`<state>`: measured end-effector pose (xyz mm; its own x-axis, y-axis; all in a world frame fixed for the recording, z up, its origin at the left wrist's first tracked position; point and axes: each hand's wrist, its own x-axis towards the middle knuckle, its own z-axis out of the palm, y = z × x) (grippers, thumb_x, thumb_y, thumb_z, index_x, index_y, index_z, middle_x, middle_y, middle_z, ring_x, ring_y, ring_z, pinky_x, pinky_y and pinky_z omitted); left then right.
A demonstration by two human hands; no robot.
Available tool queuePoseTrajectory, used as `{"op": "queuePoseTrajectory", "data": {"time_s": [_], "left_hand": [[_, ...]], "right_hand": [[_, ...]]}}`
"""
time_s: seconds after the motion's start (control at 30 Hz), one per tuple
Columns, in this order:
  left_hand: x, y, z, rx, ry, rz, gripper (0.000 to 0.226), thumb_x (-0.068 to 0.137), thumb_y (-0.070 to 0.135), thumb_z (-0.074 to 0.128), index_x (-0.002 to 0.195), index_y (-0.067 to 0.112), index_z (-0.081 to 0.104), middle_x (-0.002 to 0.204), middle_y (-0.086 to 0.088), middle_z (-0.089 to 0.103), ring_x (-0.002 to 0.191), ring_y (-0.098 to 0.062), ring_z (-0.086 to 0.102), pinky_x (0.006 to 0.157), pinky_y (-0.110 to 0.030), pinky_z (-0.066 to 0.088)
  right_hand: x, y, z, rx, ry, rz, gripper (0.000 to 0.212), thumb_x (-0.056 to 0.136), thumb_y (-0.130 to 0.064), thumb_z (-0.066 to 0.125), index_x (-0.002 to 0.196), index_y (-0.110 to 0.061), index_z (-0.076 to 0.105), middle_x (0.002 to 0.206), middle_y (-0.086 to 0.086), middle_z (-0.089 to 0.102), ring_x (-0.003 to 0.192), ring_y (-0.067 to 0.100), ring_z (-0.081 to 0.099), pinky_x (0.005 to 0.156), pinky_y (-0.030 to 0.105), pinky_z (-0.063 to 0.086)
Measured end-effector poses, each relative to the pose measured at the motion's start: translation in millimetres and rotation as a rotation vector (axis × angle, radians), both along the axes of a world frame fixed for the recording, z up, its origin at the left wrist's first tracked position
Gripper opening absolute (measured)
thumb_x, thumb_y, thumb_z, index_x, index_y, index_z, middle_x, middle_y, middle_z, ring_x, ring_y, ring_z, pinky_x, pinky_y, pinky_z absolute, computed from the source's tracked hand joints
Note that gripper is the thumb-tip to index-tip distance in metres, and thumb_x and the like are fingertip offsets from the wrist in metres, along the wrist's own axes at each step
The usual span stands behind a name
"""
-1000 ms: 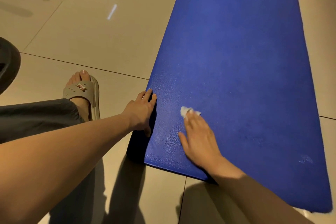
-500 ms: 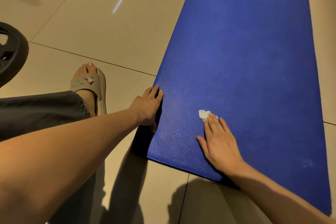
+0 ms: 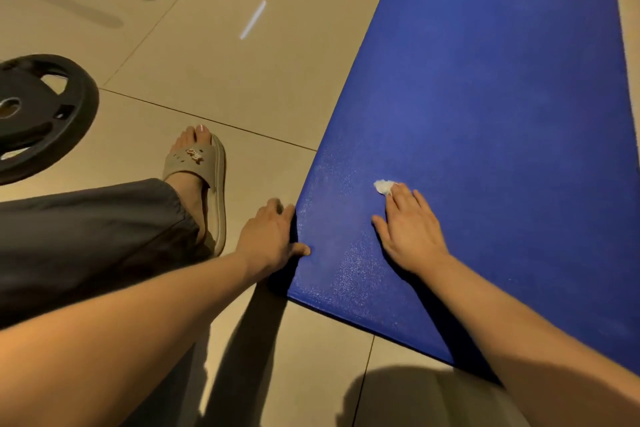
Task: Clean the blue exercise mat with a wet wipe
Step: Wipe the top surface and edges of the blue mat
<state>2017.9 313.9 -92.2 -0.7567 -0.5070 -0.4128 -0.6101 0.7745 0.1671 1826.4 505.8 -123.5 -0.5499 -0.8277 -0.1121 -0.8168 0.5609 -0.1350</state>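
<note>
Lying at far left, a black weight plate, a beige slide sandal standing beside it, left hand gripping the left edge of the blue exercise mat, thumb on top, right hand pressing the wet wipe onto the mat's near end under straight fingers.

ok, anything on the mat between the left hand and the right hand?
No. The head view shows only bare mat between the left hand, which grips the mat's edge, and the right hand, flat on the wet wipe.
</note>
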Motion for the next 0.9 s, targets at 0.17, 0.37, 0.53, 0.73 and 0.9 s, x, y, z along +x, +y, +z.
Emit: {"op": "queuePoseTrajectory", "data": {"time_s": [0.17, 0.37, 0.53, 0.73, 0.9], "left_hand": [[26, 22, 7, 0.09, -0.023, 0.01, 0.098, 0.06, 0.071, 0.083, 0.136, 0.026, 0.041, 0.118, -0.004, 0.046, 0.103, -0.027, 0.055, 0.085, -0.044, 0.055], [38, 36, 8, 0.059, -0.118, -0.025, 0.102, 0.062, 0.056, 0.091, 0.142, 0.019, 0.037, 0.124, -0.005, 0.046, 0.11, -0.026, 0.055, 0.089, -0.04, 0.053], [39, 36, 0, 0.058, -0.083, -0.027, 0.104, 0.063, 0.055, 0.089, 0.144, 0.021, 0.034, 0.125, -0.004, 0.044, 0.109, -0.025, 0.057, 0.089, -0.04, 0.056], [39, 27, 0, 0.131, -0.105, -0.044, 0.099, 0.067, 0.055, 0.087, 0.143, 0.02, 0.034, 0.127, -0.005, 0.043, 0.111, -0.027, 0.058, 0.092, -0.041, 0.054], [39, 14, 2, 0.141, -0.101, -0.099, 0.083, 0.072, 0.053, 0.085, 0.136, 0.024, 0.041, 0.122, -0.003, 0.044, 0.103, -0.026, 0.061, 0.089, -0.041, 0.055]], "right_hand": [[77, 11, 9, -0.075, -0.165, 0.189, 0.061, 0.102, -0.04, 0.042, 0.151, -0.004, 0.039, 0.145, 0.01, 0.049, 0.13, 0.028, 0.046, 0.116, 0.042, 0.037], [96, 42, 7, 0.001, -0.048, 0.56, 0.057, 0.101, -0.043, 0.046, 0.146, -0.007, 0.051, 0.146, 0.011, 0.053, 0.131, 0.028, 0.052, 0.118, 0.041, 0.036], [15, 14, -5, -0.059, -0.054, 0.081, 0.06, 0.104, -0.043, 0.035, 0.152, -0.007, 0.038, 0.156, 0.008, 0.039, 0.142, 0.027, 0.037, 0.122, 0.04, 0.025], [17, -20, -5, -0.044, -0.194, -0.052, 0.069, 0.104, -0.047, 0.04, 0.153, 0.0, 0.033, 0.162, 0.014, 0.031, 0.151, 0.03, 0.025, 0.126, 0.039, 0.016], [106, 23, 12, -0.034, -0.252, 0.315, 0.075, 0.103, -0.046, 0.045, 0.161, -0.009, 0.015, 0.167, 0.008, 0.021, 0.155, 0.032, 0.015, 0.125, 0.043, 0.021]]}}
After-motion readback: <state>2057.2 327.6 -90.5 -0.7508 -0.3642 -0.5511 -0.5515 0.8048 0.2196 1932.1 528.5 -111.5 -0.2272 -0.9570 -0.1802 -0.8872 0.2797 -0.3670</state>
